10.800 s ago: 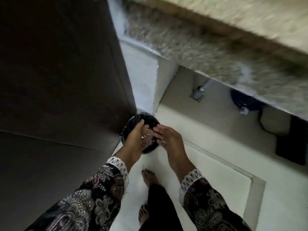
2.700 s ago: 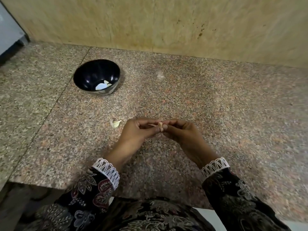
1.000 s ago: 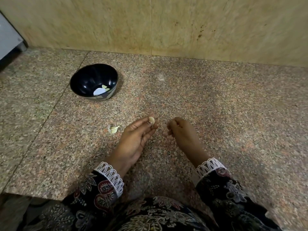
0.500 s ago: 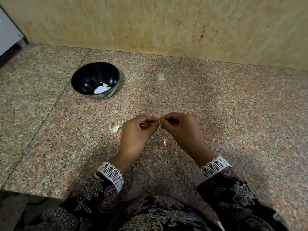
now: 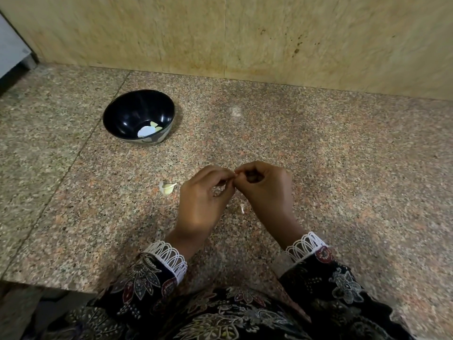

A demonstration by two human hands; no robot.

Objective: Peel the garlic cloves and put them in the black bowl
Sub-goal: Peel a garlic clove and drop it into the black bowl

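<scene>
Nearest the camera, dark floral sleeves (image 5: 152,278) end in white looped lace cuffs. Above them the left hand (image 5: 204,197) and right hand (image 5: 266,187) meet fingertip to fingertip over the speckled granite table (image 5: 343,168), both curled into a pinch at one shared spot (whatever they grip is hidden between the fingers, so I cannot tell what it is). A thin pale scrap of skin (image 5: 242,208) lies on the stone just below the right hand. A garlic clove (image 5: 167,187), cream and partly husked, rests just left of the left hand, apart from it. Farther back-left stands the glossy round black bowl (image 5: 127,111), with peeled cloves (image 5: 154,125) at its bottom. Beyond, a mottled tan stone wall (image 5: 245,33) rises.
</scene>
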